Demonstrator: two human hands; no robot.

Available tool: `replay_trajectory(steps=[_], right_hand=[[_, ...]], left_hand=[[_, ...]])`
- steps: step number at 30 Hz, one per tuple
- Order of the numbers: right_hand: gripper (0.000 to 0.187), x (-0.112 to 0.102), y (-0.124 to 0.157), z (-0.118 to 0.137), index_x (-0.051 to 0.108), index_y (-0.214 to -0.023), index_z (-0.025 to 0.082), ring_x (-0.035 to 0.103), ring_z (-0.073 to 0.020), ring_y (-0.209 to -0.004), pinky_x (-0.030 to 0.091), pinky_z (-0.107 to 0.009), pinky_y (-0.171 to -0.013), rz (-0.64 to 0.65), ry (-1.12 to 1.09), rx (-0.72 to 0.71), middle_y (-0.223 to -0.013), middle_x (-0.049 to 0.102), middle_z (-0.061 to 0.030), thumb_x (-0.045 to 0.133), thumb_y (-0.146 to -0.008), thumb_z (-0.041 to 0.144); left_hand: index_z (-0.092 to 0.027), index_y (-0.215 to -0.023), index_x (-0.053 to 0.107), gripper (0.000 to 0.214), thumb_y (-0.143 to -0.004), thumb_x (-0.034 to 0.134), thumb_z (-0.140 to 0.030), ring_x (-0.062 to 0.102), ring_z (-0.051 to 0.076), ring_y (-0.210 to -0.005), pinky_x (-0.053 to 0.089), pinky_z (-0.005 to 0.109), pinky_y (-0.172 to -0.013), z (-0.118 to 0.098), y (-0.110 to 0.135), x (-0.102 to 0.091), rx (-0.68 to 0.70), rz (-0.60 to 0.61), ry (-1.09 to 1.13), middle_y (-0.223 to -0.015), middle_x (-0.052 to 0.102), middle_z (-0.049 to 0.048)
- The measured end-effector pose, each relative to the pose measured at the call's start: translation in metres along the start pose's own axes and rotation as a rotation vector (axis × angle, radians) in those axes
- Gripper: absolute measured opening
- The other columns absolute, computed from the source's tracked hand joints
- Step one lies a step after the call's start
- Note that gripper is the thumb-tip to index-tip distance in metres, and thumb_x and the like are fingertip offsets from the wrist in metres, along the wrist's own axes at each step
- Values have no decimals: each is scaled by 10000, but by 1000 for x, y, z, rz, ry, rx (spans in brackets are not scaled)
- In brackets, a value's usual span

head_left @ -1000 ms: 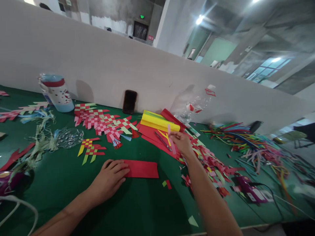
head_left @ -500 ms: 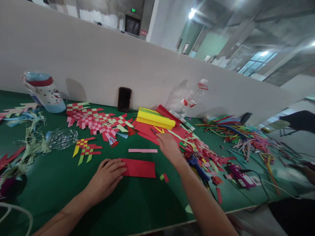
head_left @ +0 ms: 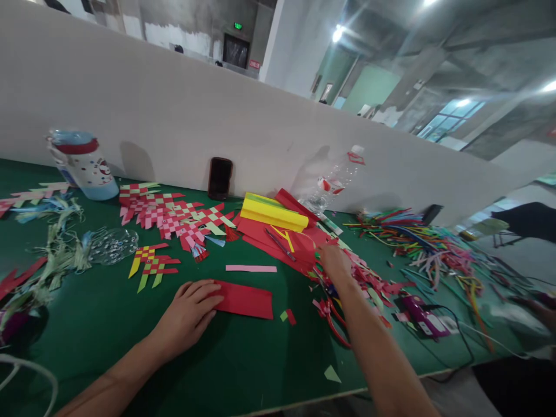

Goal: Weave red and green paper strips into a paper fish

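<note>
My left hand [head_left: 195,307] lies over the left end of a red paper strip [head_left: 245,300], its fingers flat on it. My right hand [head_left: 333,263] is over the pile of paper scraps, beside red-handled scissors [head_left: 337,327]; its fingers are blurred and partly hidden, so I cannot make out what they hold. On red paper sheets [head_left: 260,236] left of this hand rests a dark pen [head_left: 280,243] with thin yellow strips [head_left: 287,237]. A narrow pink strip [head_left: 251,269] lies just beyond the red one. Small green and red scraps [head_left: 290,317] are to its right.
Woven paper fish [head_left: 167,214] lie at the back left, near a cup [head_left: 89,165]. A phone [head_left: 220,178] leans on the partition. Behind the yellow paper roll [head_left: 273,213] stands a plastic bottle [head_left: 334,182]. Colourful strips [head_left: 417,237] and a purple corded device [head_left: 423,315] are rightward.
My right hand has left the pen on the red sheets and moved right and toward me, over the scraps. The scissors' red handles now show. My left hand stays on the red strip.
</note>
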State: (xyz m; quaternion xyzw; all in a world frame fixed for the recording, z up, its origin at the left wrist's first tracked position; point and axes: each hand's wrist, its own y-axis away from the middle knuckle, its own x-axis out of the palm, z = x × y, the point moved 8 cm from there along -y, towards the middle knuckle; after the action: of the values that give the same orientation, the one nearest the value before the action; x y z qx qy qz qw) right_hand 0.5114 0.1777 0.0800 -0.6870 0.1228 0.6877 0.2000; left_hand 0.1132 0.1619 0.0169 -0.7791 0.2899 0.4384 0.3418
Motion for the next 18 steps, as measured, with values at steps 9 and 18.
replay_trajectory(steps=[9, 18], right_hand=[[268, -27, 79, 120, 653, -1077, 220, 681, -175, -889, 533, -287, -813, -89, -373, -426, -1017, 716, -51, 437, -952, 316], [360, -2, 189, 225, 654, -1165, 266, 671, -154, -909, 530, -241, -781, -12, -516, -833, -1039, 704, -56, 433, -912, 135]], left_hand=[[-211, -1199, 581, 300, -944, 456, -307, 565, 221, -1106, 459, 388, -969, 5, -4, -26, -156, -170, 322, -1193, 612, 94], [-171, -1242, 513, 548, -782, 728, -377, 648, 188, -954, 529, 331, -856, -6, -2, 4, -667, -101, 1528, -1023, 673, 69]])
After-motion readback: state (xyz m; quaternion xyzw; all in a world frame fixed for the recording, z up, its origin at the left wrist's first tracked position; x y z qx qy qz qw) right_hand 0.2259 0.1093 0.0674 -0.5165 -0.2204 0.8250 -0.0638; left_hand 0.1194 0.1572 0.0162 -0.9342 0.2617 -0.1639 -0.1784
